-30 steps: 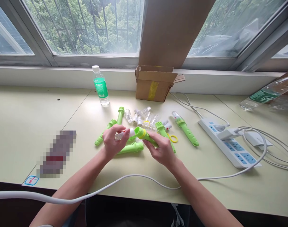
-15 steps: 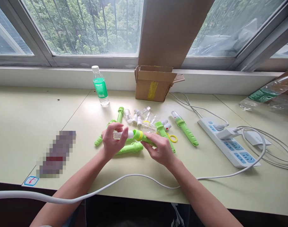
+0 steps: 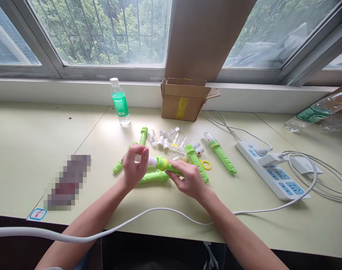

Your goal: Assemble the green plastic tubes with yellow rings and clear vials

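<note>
Above the table [image 3: 33, 131], the left hand [image 3: 133, 169] pinches a clear tube [image 3: 139, 158] and the right hand [image 3: 189, 180] grips a green handle [image 3: 168, 168], end to end so their tips align. Beyond lie spare handles [image 3: 221, 156], then a cardboard box [image 3: 183, 100].

At the middle of the bench [image 3: 33, 131] the left hand [image 3: 134, 168] holds a capped tube [image 3: 148, 160] and the right hand [image 3: 189, 180] holds a handle [image 3: 166, 166], the two parts touching end to end. Spare handles [image 3: 154, 176] lie under and beside the hands, and loose tubes [image 3: 166, 139] lie just behind them. Right of these lie a ring [image 3: 206, 164], then a lone handle [image 3: 221, 153], then the power strip [image 3: 272, 170]. A box [image 3: 182, 100] sits at the back against the sill, with a bottle [image 3: 120, 102] standing to its left. A cable [image 3: 159, 213] runs along the near edge.
</note>
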A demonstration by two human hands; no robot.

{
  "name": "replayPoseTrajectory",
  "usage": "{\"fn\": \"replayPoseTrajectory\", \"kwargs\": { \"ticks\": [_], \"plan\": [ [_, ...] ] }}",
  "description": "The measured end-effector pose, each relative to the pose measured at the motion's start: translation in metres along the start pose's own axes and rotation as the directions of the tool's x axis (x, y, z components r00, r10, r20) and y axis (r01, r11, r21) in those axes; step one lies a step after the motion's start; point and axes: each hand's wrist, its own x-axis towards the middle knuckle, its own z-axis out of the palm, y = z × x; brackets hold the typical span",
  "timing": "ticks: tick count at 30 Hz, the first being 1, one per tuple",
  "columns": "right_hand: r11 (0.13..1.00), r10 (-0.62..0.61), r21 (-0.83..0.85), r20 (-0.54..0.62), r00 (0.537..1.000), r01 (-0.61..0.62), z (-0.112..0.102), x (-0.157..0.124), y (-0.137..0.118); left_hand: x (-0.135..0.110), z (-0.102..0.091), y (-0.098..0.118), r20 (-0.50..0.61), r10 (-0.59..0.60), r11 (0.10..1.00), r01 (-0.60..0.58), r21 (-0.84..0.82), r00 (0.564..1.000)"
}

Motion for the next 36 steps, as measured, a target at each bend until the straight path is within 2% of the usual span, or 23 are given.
{"fn": "replayPoseTrajectory", "kwargs": {
  "ticks": [5, 11, 15, 19, 23, 27, 30, 33, 36],
  "plan": [
    [1.0, 0.008, 0.009, 0.008, 1.0, -0.009, -0.0001, -0.0001, -0.0003, -0.0022, 0.0004, -0.001, -0.013, -0.015, 1.0, 0.015, 0.016, 1.0],
    [1.0, 0.009, -0.002, 0.018, 1.0, -0.009, 0.0012, -0.0003, -0.0003, -0.0042, 0.0007, -0.0024, -0.027, -0.084, 0.996, 0.085, 0.034, 0.996],
    [1.0, 0.004, -0.002, 0.036, 0.999, -0.004, 0.0019, -0.0005, -0.0004, -0.0047, 0.0004, -0.0028, -0.007, -0.077, 0.996, 0.077, 0.034, 0.997],
    [1.0, 0.006, -0.021, 0.038, 0.999, -0.006, 0.0017, -0.0008, -0.0008, -0.0058, 0.0012, -0.0012, 0.048, -0.041, 0.999, 0.039, 0.034, 0.998],
    [1.0, 0.006, -0.005, 0.046, 0.999, -0.005, 0.0023, -0.002, -0.0005, -0.0056, 0.0025, 0.003, 0.178, -0.017, 0.999, 0.01, 0.04, 0.984],
    [0.999, 0.022, 0.027, 0.021, 1.0, -0.022, 0.0026, -0.0032, -0.0002, -0.0054, 0.0015, 0.0058, 0.276, -0.123, 0.992, 0.126, 0.006, 0.953],
    [0.998, 0.034, 0.043, 0.013, 0.999, -0.035, 0.0024, -0.0034, -0.0002, -0.0066, 0.0002, 0.0058, 0.313, -0.191, 0.966, 0.235, -0.109, 0.93],
    [0.998, 0.045, 0.049, -0.015, 0.999, -0.045, 0.0027, -0.0036, 0.0011, -0.0068, 0.0, 0.0055, 0.325, -0.189, 0.945, 0.262, -0.195, 0.927],
    [0.999, 0.036, 0.033, -0.06, 0.998, -0.034, 0.0036, -0.0037, 0.0028, -0.0052, 0.0012, 0.0069, 0.334, -0.219, 0.932, 0.298, -0.208, 0.917]
  ]
}}
